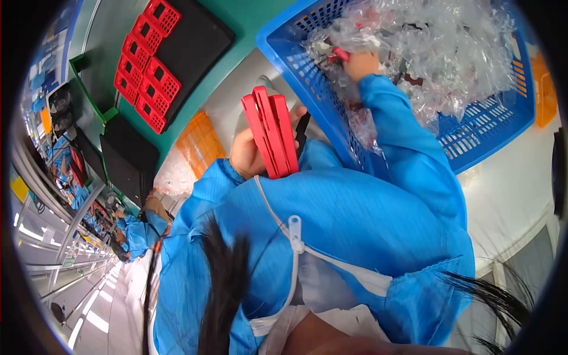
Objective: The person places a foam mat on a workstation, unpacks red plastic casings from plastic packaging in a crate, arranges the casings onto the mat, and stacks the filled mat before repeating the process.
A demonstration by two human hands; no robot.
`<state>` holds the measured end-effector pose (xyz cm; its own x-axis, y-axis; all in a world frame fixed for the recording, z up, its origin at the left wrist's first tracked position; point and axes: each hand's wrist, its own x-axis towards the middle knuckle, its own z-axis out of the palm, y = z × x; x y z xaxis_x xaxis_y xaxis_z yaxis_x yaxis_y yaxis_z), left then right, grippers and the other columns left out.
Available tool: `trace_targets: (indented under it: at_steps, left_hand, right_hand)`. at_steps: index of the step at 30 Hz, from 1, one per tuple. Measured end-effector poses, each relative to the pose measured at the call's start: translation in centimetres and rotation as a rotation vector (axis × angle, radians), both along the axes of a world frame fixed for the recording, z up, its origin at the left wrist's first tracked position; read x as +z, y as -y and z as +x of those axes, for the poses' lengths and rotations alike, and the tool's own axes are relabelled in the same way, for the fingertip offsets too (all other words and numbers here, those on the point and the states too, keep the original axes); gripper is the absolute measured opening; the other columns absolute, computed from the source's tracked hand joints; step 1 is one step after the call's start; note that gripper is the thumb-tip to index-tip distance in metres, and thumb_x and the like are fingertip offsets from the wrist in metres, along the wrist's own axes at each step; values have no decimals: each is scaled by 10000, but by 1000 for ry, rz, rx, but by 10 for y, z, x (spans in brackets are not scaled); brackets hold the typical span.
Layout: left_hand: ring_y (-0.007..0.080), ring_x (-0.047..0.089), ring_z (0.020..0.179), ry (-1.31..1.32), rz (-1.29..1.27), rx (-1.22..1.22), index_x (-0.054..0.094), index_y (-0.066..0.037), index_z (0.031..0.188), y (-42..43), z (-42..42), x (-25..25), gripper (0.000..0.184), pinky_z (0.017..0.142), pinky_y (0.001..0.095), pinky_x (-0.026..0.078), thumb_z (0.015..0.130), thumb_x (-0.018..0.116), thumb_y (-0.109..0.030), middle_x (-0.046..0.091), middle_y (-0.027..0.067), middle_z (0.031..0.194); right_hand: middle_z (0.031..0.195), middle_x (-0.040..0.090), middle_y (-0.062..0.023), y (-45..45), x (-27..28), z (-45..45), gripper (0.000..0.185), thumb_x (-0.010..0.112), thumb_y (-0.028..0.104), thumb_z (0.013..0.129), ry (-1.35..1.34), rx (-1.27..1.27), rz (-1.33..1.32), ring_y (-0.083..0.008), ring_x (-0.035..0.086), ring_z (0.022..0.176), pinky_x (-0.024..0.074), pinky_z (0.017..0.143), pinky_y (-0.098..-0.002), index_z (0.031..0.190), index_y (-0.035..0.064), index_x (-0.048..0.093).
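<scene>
My left hand (245,155) is wrapped round a stack of flat red plastic parts (272,135), held upright in front of my body just left of the blue basket. At the upper right, my right hand (361,64) reaches over the near side of the blue basket (316,97) into a heap of clear plastic bags (438,53). A small red piece (340,54) lies right beside that hand, among the bags. The plastic hides the fingertips, so whether they grip anything cannot be seen.
Several red perforated parts (148,35) lie in rows on a black mat (204,35) on the green table (236,12). An orange basket (201,139) stands below the table's edge, another orange container (541,92) at far right. Another person in blue (139,231) is at lower left.
</scene>
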<state>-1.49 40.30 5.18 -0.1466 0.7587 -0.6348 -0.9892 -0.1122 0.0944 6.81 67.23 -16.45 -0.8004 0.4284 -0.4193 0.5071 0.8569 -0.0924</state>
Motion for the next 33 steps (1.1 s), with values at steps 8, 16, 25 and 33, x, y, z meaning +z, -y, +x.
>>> trace_targets:
  at_steps: [8, 16, 25, 33]
  left_hand:
    - [164, 591, 950, -523, -29, -380, 513, -7, 1191, -61, 1, -3, 405, 817, 305, 481, 799, 614, -25, 591, 95, 1136]
    - [132, 620, 811, -1075, 21, -793, 627, -10, 968, -70, 14, 33, 304, 734, 297, 489, 716, 723, -150, 663, 102, 879]
    - [353, 576, 886, -1533, 162, -1024, 589, -19, 899, -68, 21, 64, 262, 753, 423, 452, 681, 645, -153, 598, 182, 911]
    - [236, 646, 802, -1214, -115, -580, 624, 0, 978, -33, -13, 28, 344, 733, 345, 503, 676, 706, -141, 667, 147, 885]
  right_hand:
    - [957, 645, -38, 44, 177, 62, 229, 516, 154, 883, -660, -947, -1348, -140, 601, 880, 462, 803, -274, 1042, 17, 609]
    - [708, 508, -111, 28, 253, 57, 224, 468, 238, 919, -585, -302, -889, -237, 528, 662, 396, 583, -337, 916, 23, 530]
    - [599, 445, -127, 0, 284, 74, 200, 539, 95, 857, -462, -3, -787, -240, 450, 543, 325, 502, -338, 702, -18, 484]
    - [1095, 560, -97, -23, 186, 132, 312, 569, 196, 869, -611, -280, -181, -222, 516, 1038, 407, 871, -330, 1116, 10, 531]
